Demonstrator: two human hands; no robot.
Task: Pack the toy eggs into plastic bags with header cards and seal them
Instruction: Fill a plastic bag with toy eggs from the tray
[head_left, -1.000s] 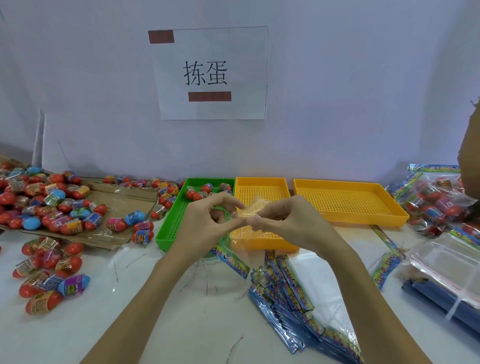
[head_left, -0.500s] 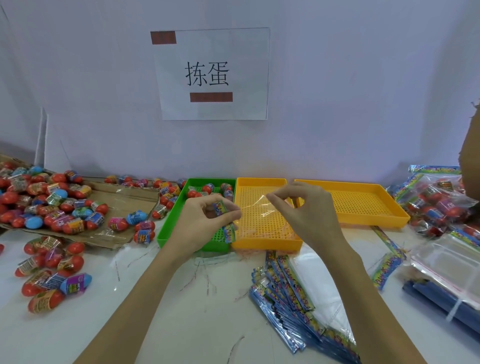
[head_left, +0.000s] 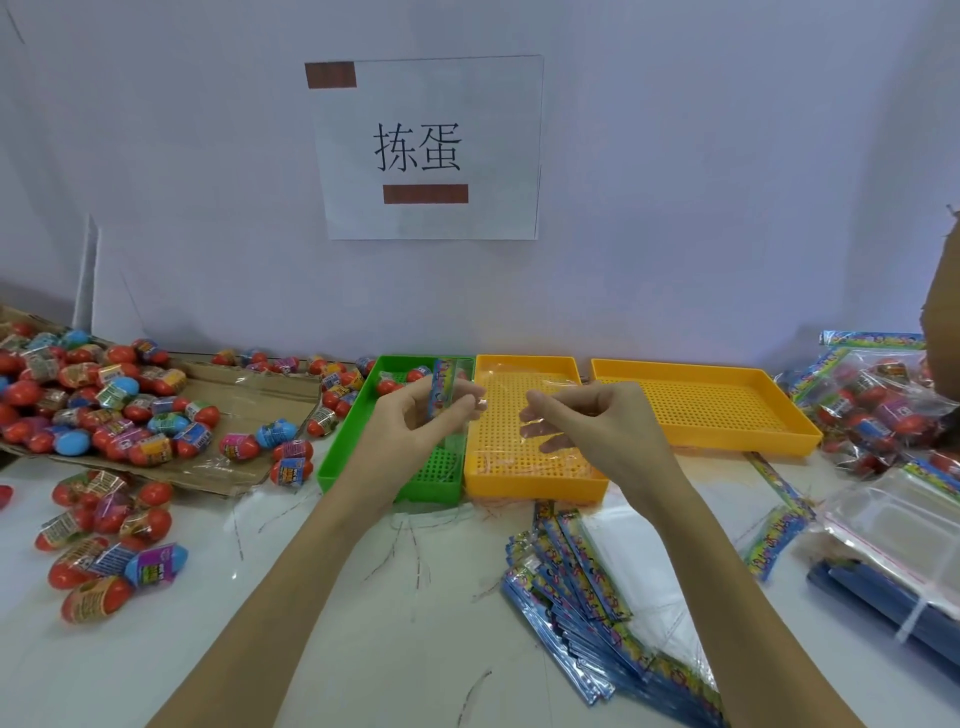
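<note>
Bag (head_left: 511, 415), clear plastic, hung stretched between both hands above the trays: the left hand (head_left: 415, 421) pinched its header card (head_left: 441, 387) edge upright, and the right hand (head_left: 587, 423) pinched the opposite edge. Below the hands lay the green tray (head_left: 343, 457) and yellow tray (head_left: 530, 480), their rims touching. Loose eggs (head_left: 104, 410) lay well left of the left hand, with bare table (head_left: 363, 623) nearer, between the forearms.

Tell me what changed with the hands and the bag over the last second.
The hands have drawn apart: a second ago they met over the trays, pinching the bag together. Now the left hand holds the header card end upright, and the right hand pinches the clear plastic bag, stretched open between them. The eggs, trays and stacked bags have stayed put.
</note>
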